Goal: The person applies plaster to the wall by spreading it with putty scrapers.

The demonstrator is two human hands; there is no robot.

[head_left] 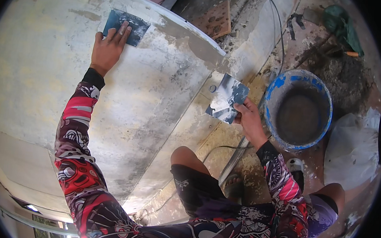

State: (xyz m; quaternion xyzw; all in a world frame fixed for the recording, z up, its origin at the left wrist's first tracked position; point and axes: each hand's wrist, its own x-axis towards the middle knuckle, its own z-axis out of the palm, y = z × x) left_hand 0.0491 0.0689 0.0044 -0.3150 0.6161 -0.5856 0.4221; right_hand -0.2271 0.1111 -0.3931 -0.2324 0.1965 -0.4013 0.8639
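My left hand (109, 47) presses a dark blue-grey flat spreader (138, 28) against the pale plastered wall (113, 91), near the wall's far edge. The fingers lie over the blade, and its far side carries whitish smears. Lower and to the right, my right hand (250, 121) grips a second flat spreader (238, 92) by its near corner. White filler paste (220, 102) coats part of that blade, which is held off the wall. A darker, damp-looking patch (191, 41) runs along the wall's edge beyond my hands.
A blue-rimmed bucket (267, 104) stands right of my right hand, its inside grey. Beside it are a white plastic bag (352, 146), a heap of dark grey material (348, 77) and a green cloth (342, 25). A dark cable (281, 32) crosses the stained floor.
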